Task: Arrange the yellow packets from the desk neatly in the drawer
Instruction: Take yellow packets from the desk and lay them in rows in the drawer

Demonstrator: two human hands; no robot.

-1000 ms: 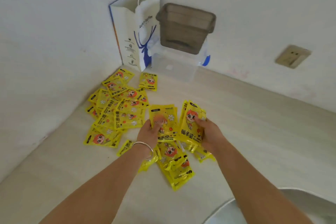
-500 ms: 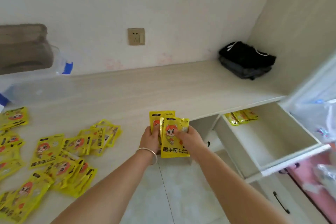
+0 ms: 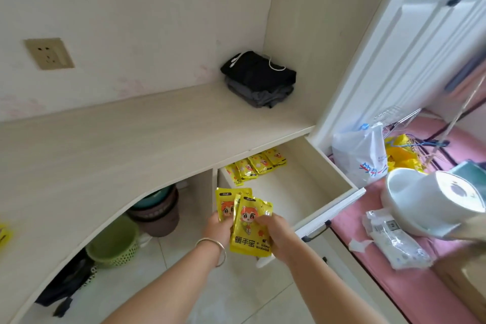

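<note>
Both hands hold a fanned stack of yellow packets (image 3: pixel 249 229) just in front of the open drawer (image 3: pixel 331 187) — left hand (image 3: pixel 218 229) with its grip closed on the rear packets, right hand (image 3: pixel 276 234) pinching the front one. More packets (image 3: pixel 255 166) line the drawer's back, under the tabletop (image 3: pixel 131 144) edge.

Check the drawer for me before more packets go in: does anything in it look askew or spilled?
Nothing stands out. The packets in the drawer sit in one overlapping row along its back edge; the rest of its floor is bare. The left hand and right hand hold a fanned bunch of packets in front of it.
</note>
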